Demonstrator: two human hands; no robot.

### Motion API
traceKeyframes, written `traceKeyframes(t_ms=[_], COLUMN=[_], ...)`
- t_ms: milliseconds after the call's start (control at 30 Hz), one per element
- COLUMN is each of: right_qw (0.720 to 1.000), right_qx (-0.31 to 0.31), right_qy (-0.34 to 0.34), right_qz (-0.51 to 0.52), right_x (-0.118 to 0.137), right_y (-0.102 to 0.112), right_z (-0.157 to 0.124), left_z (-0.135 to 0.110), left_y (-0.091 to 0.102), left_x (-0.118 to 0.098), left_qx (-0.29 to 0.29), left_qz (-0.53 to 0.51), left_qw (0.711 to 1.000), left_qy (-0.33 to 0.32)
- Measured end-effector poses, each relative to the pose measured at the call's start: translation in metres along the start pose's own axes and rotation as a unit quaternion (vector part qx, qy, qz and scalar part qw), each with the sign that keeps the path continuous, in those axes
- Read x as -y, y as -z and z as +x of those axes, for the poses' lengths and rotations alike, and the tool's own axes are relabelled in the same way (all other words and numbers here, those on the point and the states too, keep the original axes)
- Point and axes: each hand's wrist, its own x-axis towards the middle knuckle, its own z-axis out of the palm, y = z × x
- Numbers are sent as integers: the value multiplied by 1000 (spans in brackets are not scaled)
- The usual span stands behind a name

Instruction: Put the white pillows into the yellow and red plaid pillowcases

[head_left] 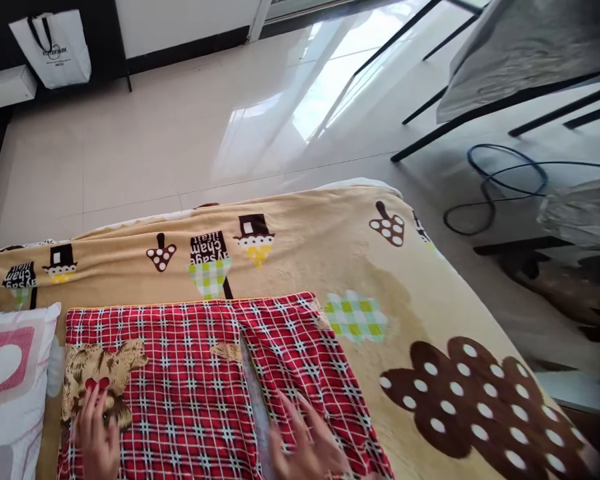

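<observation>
A folded red plaid blanket [190, 373] with a printed tan bear lies on the bed. Its right part is a separate flap [325, 373], and a narrow gap between the two shows a greyish-blue layer. My left hand [97, 433] rests flat over the bear print, fingers stretched out. Over the lower end of the flap, my right hand [310, 443] has its fingers spread, slightly blurred; whether it touches the cloth I cannot tell. Neither hand holds anything that I can see.
A beige bed cover [300, 240] with brown dotted shapes spreads beneath. A white and pink pillow [10, 393] lies left. Beyond the bed are a tiled floor [130, 147], a white bag [55, 53], a covered rack [525, 53] and a coiled cable [485, 180].
</observation>
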Motion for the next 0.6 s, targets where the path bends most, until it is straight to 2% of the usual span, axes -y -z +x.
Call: traceKeyframes(t_ms=[33, 67, 100, 167, 200, 233, 300, 367, 433, 500, 567, 600], right_qw=[998, 990, 979, 953, 946, 944, 954, 968, 972, 971, 973, 975], right_qx=[32, 84, 108, 142, 148, 150, 143, 132, 126, 122, 113, 111], right_qy=[39, 102, 159, 253, 276, 284, 257, 212, 198, 204, 198, 192], right_qz=[35, 57, 70, 83, 82, 76, 52, 28, 24, 31, 22, 10], right_x=[39, 77, 111, 155, 161, 158, 133, 98, 72, 56, 43, 36], right_y=[-9, -20, -34, -63, -75, -84, -90, -83, -70, -59, -51, -49], right_z=[21, 42, 62, 97, 110, 120, 133, 139, 142, 146, 151, 154], left_z=[27, 55, 84, 131, 147, 158, 164, 160, 153, 149, 150, 151], left_y=[-3, -9, -15, -27, -31, -32, -28, -18, -10, -8, -14, -19], left_x=[-18, -36, -49, -59, -53, -40, -1, 39, 60, 54, 29, 14], left_qx=[-13, -7, 9, 40, 56, 63, 49, 27, 24, -3, -44, -46], left_qz=[-8, -11, -9, 2, 8, 16, 38, 58, 67, 66, 59, 54], left_qw=[1000, 999, 997, 993, 991, 992, 995, 997, 997, 998, 997, 997], left_qy=[-21, -49, -73, -111, -118, -112, -73, -45, -41, -22, -5, -17])
